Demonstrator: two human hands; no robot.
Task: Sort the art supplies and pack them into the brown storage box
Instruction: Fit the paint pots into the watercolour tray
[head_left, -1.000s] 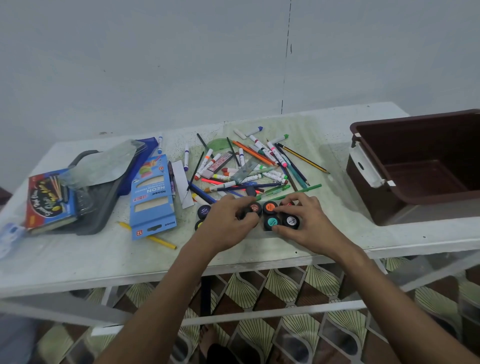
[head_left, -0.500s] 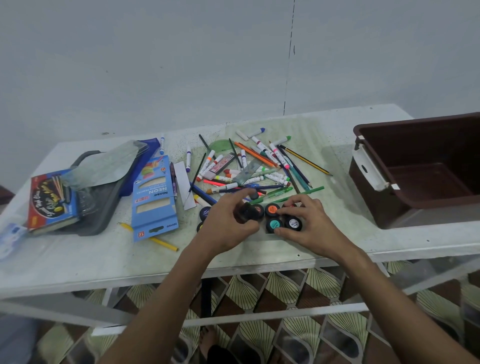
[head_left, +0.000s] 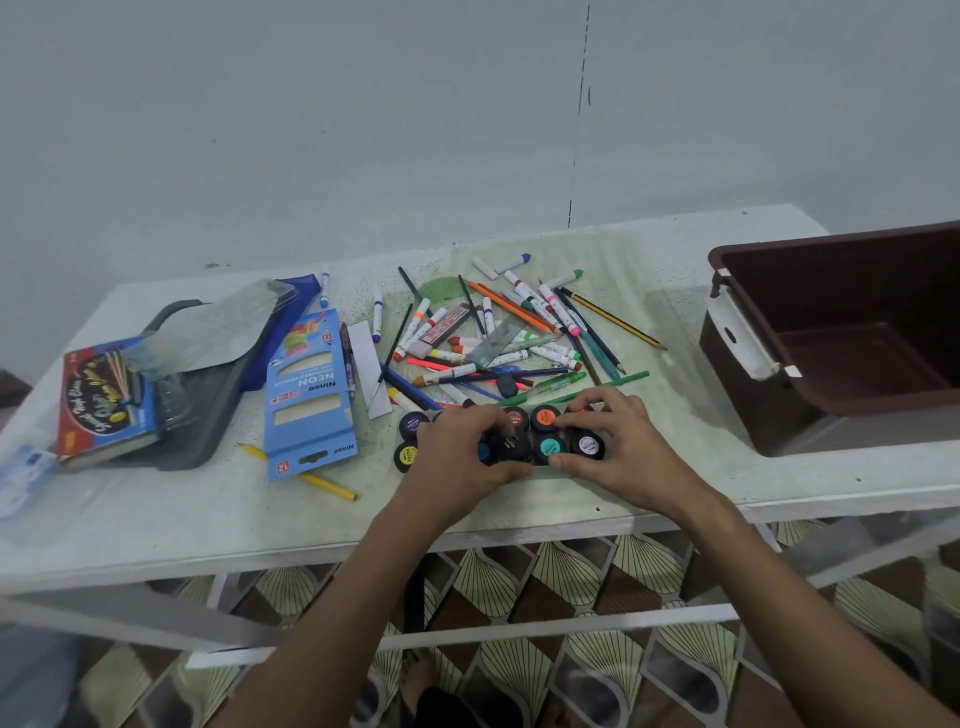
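At the table's (head_left: 519, 509) near edge, the left hand (head_left: 457, 457) had brought its black paint pot (head_left: 511, 448) down beside the teal pot (head_left: 549, 448), fingers curled round it. The right hand (head_left: 623, 447) stayed curled over the grouped pots, fingertips touching them.

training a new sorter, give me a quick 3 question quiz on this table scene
1. True or false: the brown storage box already holds paint pots.
2. Which hand grips a dark paint pot: A) left hand B) right hand?
3. Fill in: the yellow pencil lies partly under the blue ____.

Key: 1 false, what shows of its inside is bare. 2 A. 3 pencil box.
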